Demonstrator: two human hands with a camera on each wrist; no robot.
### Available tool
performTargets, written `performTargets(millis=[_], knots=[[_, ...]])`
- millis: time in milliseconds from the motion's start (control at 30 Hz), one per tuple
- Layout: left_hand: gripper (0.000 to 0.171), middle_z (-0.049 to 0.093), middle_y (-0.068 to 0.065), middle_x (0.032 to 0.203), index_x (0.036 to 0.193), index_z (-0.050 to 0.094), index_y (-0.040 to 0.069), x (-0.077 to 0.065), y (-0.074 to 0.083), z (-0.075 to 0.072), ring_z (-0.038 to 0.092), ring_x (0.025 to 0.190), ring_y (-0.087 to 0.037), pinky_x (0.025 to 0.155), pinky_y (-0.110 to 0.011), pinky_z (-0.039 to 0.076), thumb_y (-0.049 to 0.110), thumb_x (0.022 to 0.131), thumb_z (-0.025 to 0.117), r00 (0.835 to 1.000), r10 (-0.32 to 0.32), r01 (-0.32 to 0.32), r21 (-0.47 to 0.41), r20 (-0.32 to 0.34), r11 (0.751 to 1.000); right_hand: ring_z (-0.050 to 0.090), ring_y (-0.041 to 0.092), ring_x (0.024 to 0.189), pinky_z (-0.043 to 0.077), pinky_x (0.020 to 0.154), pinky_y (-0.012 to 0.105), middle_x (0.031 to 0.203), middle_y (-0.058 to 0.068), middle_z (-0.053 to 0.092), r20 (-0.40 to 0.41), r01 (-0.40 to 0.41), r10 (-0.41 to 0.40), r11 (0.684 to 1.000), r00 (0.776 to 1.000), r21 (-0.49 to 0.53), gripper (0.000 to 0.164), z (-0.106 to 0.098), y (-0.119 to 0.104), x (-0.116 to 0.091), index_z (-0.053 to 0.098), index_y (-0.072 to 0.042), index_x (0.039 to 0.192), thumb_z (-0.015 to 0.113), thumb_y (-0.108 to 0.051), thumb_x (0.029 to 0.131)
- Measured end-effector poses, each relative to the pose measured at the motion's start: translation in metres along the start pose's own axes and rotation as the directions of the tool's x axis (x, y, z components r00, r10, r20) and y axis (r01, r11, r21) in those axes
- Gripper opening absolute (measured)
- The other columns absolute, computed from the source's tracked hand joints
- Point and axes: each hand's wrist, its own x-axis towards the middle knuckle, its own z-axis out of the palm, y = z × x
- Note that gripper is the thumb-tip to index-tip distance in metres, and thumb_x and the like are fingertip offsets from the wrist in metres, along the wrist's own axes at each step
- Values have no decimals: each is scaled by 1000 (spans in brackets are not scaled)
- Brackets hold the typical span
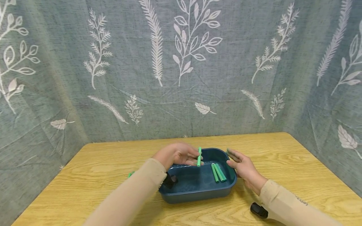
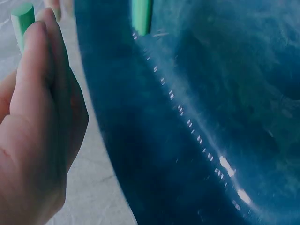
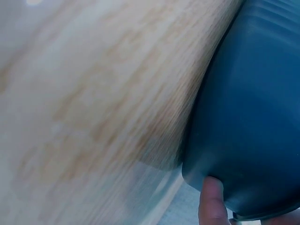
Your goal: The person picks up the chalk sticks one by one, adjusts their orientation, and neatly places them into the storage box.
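Fingers of the left hand (image 1: 182, 153) pinch a green stick (image 1: 199, 158) near the far side of a blue basin (image 1: 198, 196), where more sticks (image 1: 214, 173) lie inside. The right hand (image 1: 245, 168), fingers extended, touches the basin's right end.

Room to pass btwn L hand (image 1: 181, 153) & R hand (image 1: 245, 167) above tub (image 1: 198, 196); sticks (image 1: 219, 172) block R floor.
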Motion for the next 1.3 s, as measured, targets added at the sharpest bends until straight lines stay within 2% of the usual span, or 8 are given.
performTargets(millis=[233, 433, 567, 867, 1100, 1300], knots=[[39, 42, -30, 139, 141, 39, -10, 15, -8, 11, 45, 130, -38, 103, -33, 45, -1, 103, 42, 996, -91, 91, -45, 1, 995, 27, 47, 137, 52, 92, 48, 156, 23, 22, 7, 1, -1, 1000, 1000, 3, 55, 0, 0, -2, 25, -2, 153, 47, -4, 102], [37, 38, -29, 143, 139, 38, -12, 27, -11, 17, 45, 131, -37, 104, -33, 44, -2, 103, 42, 981, -193, 192, -61, -13, 980, 27, 47, 138, 51, 94, 49, 156, 23, 22, 7, 1, -1, 1000, 1000, -3, 55, 0, -1, -2, 25, -2, 153, 47, -4, 103], [39, 36, -30, 145, 140, 38, -12, 31, -12, 19, 46, 130, -36, 103, -32, 44, -2, 103, 43, 973, -228, 226, -57, -32, 972, 27, 47, 138, 51, 93, 48, 156, 23, 22, 6, 2, -2, 1000, 1000, -2, 55, 1, -1, -2, 25, -2, 153, 47, -4, 103], [44, 34, -31, 146, 143, 36, -12, 43, -16, 26, 50, 126, -36, 98, -30, 49, -5, 101, 46, 968, -241, 241, -8, -75, 970, 27, 47, 137, 52, 91, 47, 156, 23, 23, -8, -3, 3, 1000, 1000, -3, 55, 1, 0, -1, 25, -2, 153, 47, -3, 102], [43, 35, -31, 146, 141, 39, -13, 49, -18, 30, 48, 128, -36, 98, -31, 49, -6, 99, 49, 970, -214, 220, 40, -119, 975, 26, 47, 138, 46, 98, 54, 155, 23, 24, -11, -3, 3, 1000, 1000, 3, 56, 2, 0, -1, 26, -2, 153, 48, -4, 102], [45, 36, -30, 146, 142, 36, -12, 52, -19, 32, 46, 130, -35, 98, -30, 48, -5, 99, 49, 966, -228, 233, 27, -122, 972, 27, 47, 137, 49, 96, 51, 155, 23, 25, -14, -2, 2, 1000, 1000, 8, 55, 2, -1, -1, 27, -2, 153, 48, -4, 102]])
